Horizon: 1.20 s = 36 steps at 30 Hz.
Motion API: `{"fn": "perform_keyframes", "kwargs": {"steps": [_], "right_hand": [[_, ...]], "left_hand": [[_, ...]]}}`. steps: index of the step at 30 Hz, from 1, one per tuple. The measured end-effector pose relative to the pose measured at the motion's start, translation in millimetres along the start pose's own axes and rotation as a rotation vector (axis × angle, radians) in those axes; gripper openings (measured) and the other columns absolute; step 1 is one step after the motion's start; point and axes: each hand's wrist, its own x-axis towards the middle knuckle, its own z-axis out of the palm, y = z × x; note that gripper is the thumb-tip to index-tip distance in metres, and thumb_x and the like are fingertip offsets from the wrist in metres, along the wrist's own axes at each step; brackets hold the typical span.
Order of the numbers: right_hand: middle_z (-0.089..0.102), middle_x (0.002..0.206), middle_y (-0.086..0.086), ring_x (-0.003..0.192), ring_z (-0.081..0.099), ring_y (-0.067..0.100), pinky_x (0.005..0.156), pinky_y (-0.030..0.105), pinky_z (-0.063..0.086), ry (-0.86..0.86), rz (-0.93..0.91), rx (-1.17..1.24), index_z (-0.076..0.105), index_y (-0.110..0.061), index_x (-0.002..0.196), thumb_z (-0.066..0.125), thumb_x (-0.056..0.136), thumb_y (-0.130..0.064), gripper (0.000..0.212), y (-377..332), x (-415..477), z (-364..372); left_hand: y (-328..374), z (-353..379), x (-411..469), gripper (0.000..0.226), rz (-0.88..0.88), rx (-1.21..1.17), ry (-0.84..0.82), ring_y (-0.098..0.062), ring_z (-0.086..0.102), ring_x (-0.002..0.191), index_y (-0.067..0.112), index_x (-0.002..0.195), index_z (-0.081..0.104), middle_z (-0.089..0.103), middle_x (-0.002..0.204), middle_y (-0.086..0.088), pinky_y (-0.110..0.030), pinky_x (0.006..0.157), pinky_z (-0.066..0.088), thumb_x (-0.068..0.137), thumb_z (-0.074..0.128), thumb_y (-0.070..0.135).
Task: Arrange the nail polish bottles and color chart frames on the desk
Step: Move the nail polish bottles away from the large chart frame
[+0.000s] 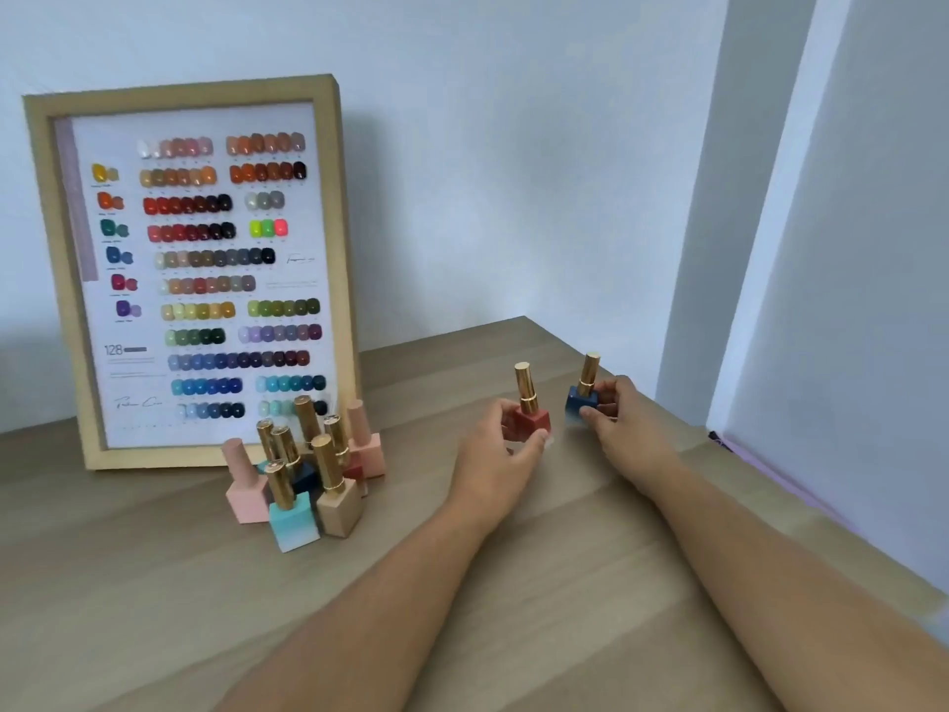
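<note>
Red bottle [533,419] gripped in left hand [497,449], blue bottle [582,400] in right hand [627,419].

Pale blue-white wall [488,146], light wood desk [154,583], white panel [847,300] at right; soft daylight

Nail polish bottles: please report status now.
Left hand holds red bottle. Right hand holds blue bottle. Other bottles clustered before color chart frame. Nothing in the way.
</note>
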Motion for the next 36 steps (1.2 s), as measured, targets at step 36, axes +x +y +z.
{"fn": "perform_keyframes", "kwargs": {"steps": [36], "right_hand": [[0.058, 0.091, -0.005, 0.087, 0.054, 0.003, 0.071, 0.013, 0.043, -0.224, -0.472, -0.088, 0.057, -0.015, 0.098, 0.068, 0.08, -0.017, 0.021, -67, -63, 75]], "left_hand": [[-6, -107, -92, 0.029, 0.064, 0.173, 0.134, 0.0, 0.055, 0.083, 0.036, 0.095, 0.055, 0.059, 0.086, 0.014, -0.018, 0.07, 0.049, 0.078, 0.069, 0.017]]}}
